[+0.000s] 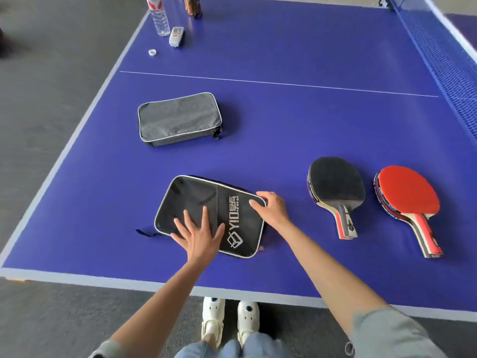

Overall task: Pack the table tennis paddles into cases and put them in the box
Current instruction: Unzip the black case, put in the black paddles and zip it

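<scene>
A black case (196,195) with white piping and a white logo lies flat near the table's front edge. My left hand (198,236) rests on its near half, palm down, fingers spread. At the case's right far corner my right hand (271,206) curls its fingertips over the edge. A grey case (179,118) lies closed farther back to the left. To the right lie two stacks of paddles: one with black rubber up (336,187), one with red rubber up (409,193), handles pointing toward me. No box is in view.
The blue table (284,130) ends at a white edge in front and on the left. A plastic bottle (158,18), a small white remote-like object (176,36), a bottle cap (152,52) and a brown packet (193,6) stand at the far left. The net (444,63) runs along the right.
</scene>
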